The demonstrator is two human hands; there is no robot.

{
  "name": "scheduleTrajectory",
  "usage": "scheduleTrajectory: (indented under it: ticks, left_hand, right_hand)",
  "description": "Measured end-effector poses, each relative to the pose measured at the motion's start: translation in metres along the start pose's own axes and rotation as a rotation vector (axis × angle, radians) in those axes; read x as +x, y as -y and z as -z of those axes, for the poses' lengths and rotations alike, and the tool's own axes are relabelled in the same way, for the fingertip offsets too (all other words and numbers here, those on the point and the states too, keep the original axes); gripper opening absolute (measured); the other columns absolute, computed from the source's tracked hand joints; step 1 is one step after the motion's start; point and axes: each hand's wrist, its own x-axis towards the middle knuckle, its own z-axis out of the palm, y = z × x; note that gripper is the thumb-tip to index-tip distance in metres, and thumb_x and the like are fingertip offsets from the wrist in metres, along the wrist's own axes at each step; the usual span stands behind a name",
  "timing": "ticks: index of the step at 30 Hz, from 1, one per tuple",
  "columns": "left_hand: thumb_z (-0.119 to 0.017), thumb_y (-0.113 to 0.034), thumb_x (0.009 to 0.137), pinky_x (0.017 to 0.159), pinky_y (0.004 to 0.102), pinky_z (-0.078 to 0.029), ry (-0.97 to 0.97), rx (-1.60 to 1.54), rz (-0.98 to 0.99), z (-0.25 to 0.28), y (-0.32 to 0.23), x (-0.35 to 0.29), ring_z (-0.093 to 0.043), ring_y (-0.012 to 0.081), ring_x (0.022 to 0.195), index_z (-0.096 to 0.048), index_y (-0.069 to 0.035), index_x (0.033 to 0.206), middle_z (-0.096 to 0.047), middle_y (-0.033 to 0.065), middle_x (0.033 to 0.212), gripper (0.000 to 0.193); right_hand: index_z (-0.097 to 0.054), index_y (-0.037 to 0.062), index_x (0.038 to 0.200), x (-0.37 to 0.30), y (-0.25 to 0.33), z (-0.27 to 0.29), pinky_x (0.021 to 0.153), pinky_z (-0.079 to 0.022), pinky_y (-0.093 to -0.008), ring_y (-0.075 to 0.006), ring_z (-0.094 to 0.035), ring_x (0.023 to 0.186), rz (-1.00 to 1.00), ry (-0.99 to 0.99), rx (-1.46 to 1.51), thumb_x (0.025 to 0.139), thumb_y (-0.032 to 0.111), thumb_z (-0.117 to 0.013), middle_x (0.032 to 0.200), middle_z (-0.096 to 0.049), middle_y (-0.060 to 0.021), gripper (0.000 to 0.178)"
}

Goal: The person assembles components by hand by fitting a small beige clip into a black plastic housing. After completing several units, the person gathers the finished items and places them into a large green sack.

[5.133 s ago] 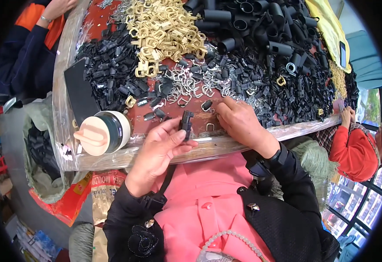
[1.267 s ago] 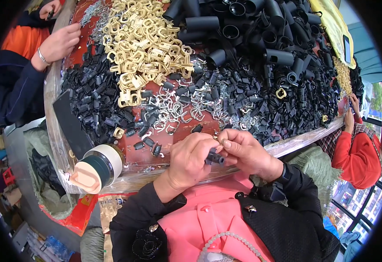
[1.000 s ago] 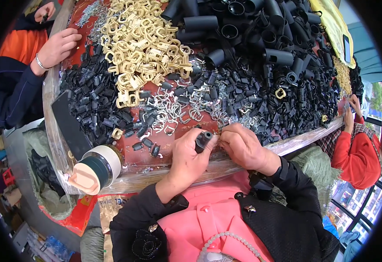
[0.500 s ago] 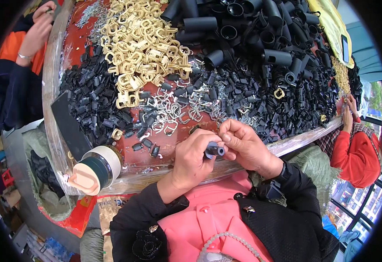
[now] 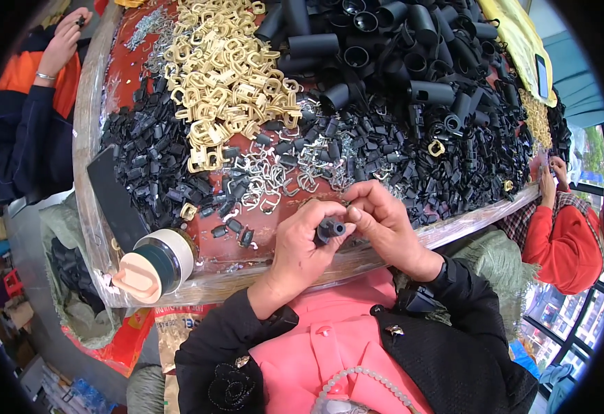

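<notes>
Though I watch from far off, the left hand [image 5: 296,245] reads clearly: fingers and thumb wrapped round a black part [image 5: 329,229], its hollow end facing rightward. Part sits, as I see it, over the near edge of the table [image 5: 226,286], between the hands. On the right hand [image 5: 390,232], thumb and forefinger curl toward each other just beside the part; whether the tips meet, or pinch something small, I cannot tell.

Risks, as I judge them. Left fingers hide much of the part, so a sideways push could twist it where I would miss it. Anything small at the right fingertips might spring loose if gripped off-centre. With both hands so near the edge, a dropped piece could go over it. Bouncing inward, it could get lost among the wire clips [image 5: 254,186] or black bits [image 5: 153,155]; dark on dark, hard to spot from here. Jar [image 5: 157,264] stands at the left corner, apart from the left sleeve [image 5: 216,328]; a wide swing might knock it.
</notes>
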Motion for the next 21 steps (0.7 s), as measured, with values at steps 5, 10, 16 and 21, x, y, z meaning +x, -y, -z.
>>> scheduleTrajectory:
  ticks: [5, 10, 16, 21]
  left_hand:
    - [-0.065, -0.007, 0.073, 0.056, 0.0265, -0.042, -0.030, -0.004, -0.145, 0.003, 0.002, -0.010, -0.054, 0.0154, 0.063, -0.055, -0.003, 0.081, -0.055, 0.0058, 0.071, 0.013]
    - [-0.062, -0.007, 0.078, 0.055, 0.0243, -0.042, -0.034, -0.045, -0.135, 0.014, 0.004, -0.022, -0.053, 0.0125, 0.062, -0.054, -0.003, 0.081, -0.054, 0.0047, 0.071, 0.010]
    - [-0.058, -0.012, 0.082, 0.051, 0.0193, -0.039, 0.103, -0.630, 0.329, 0.025, 0.011, -0.033, -0.050, 0.0065, 0.057, -0.054, -0.003, 0.082, -0.052, 0.0004, 0.066, 0.010]
    - [-0.060, -0.014, 0.081, 0.049, 0.0185, -0.038, 0.143, -0.921, 0.482, 0.029, 0.010, -0.032, -0.048, 0.0060, 0.054, -0.055, -0.004, 0.082, -0.052, -0.0011, 0.064, 0.011]
  right_hand:
    - [-0.044, 0.0013, 0.101, -0.005, 0.003, -0.010, 0.057, -0.040, -0.0161, -0.0023, -0.047, 0.066, -0.043, 0.044, 0.085, 0.089, 0.011, -0.047, 0.077, -0.051, 0.0010, 0.016]
    - [-0.044, 0.0021, 0.100, -0.012, 0.005, -0.021, 0.059, -0.041, -0.0171, -0.0031, -0.050, 0.070, -0.047, 0.097, 0.048, 0.089, 0.012, -0.046, 0.078, -0.052, 0.0002, 0.015]
    - [-0.045, 0.0023, 0.094, -0.012, 0.003, -0.029, 0.057, -0.040, -0.0173, -0.0041, -0.049, 0.065, 0.009, 0.173, -0.073, 0.089, 0.015, -0.047, 0.074, -0.052, 0.0003, 0.014]
    - [-0.046, 0.0024, 0.088, -0.011, 0.007, -0.026, 0.054, -0.038, -0.0173, -0.0031, -0.045, 0.060, -0.002, 0.200, -0.224, 0.089, 0.015, -0.049, 0.070, -0.051, 0.0010, 0.013]
